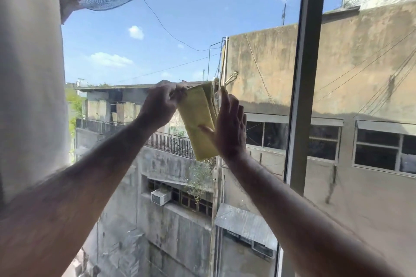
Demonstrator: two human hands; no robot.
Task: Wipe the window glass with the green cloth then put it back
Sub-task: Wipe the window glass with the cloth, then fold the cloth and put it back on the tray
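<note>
The green cloth (198,122) is pale yellow-green, folded into a long flat pad with layered edges along its right side. It is held up in front of the window glass (180,29), between both hands. The left hand (161,105) has its grip closed on the upper left corner; the right hand (229,126) is open — thumb on the front, fingers flat behind. Whether the cloth touches the glass is hard to tell. Its long axis runs near vertical, top tilted left.
</note>
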